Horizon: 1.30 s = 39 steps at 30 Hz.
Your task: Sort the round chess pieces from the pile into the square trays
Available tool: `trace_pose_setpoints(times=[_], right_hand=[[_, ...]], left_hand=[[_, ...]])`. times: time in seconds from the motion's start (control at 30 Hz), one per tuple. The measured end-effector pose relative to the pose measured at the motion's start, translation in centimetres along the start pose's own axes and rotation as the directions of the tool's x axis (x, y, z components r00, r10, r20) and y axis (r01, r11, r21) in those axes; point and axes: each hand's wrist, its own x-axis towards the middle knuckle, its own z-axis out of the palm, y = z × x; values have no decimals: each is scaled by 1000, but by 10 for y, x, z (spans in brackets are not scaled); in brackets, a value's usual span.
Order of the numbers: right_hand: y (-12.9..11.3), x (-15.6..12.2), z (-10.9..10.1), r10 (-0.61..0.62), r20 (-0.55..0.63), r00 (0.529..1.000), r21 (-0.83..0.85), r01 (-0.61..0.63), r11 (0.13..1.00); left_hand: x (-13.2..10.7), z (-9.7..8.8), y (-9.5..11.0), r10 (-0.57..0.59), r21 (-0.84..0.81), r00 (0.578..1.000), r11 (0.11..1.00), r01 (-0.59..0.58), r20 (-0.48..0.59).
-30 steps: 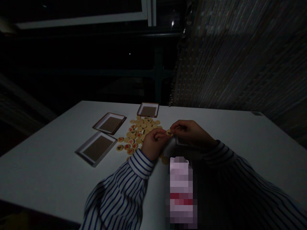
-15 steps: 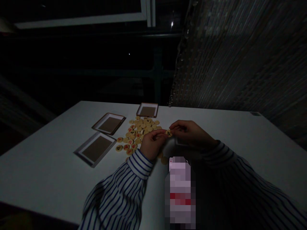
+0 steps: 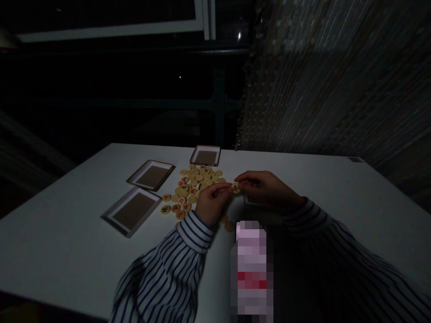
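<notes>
A round wooden Chinese chess piece (image 3: 235,188) with a black character facing me is held up between both hands. My left hand (image 3: 211,205) pinches its left edge with closed fingertips. On its right edge, the thumb and fingers of my right hand (image 3: 264,186) are closed too. Beyond and left of my left hand lies a loose heap of chess pieces (image 3: 193,183), some marked red or black, others plain side up. Two plain pieces (image 3: 229,226) lie near my left wrist. Under my right hand a pale-edged object (image 3: 252,200) is mostly hidden.
Three shallow open box parts stand around the heap: a grey-edged tray (image 3: 153,197), a brown-edged one (image 3: 129,179) and another (image 3: 205,164) at the back. A blurred-out phone-like object (image 3: 252,269) is at the near edge. The white table (image 3: 67,224) meets a strand curtain (image 3: 319,98) at right.
Both hands keep their hold on the chess piece, with hardly any movement. The whole view has shifted very slightly.
</notes>
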Motion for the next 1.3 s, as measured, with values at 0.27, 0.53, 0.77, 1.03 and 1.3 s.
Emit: trace_pose_setpoints(times=[0.27,0.53,0.77,1.03,1.3], right_hand=[[-9,-2,-1,-164,36,986,-324,166,931],[-5,-1,2,-262,65,963,-564,252,787],[-6,-3,0,-252,86,964,-614,251,749],[-11,-5,-6,-250,84,965,-640,245,728],[-17,-7,-16,-164,105,981,-697,190,692]], left_hand=[[-1,-1,1,46,65,998,997,-44,-39],[-1,-1,1,90,88,995,992,-86,-41],[-2,-1,0,109,142,993,985,-102,-43],[-2,0,-1,147,196,989,971,-140,-17],[-2,-1,-13,272,431,960,860,-273,66]])
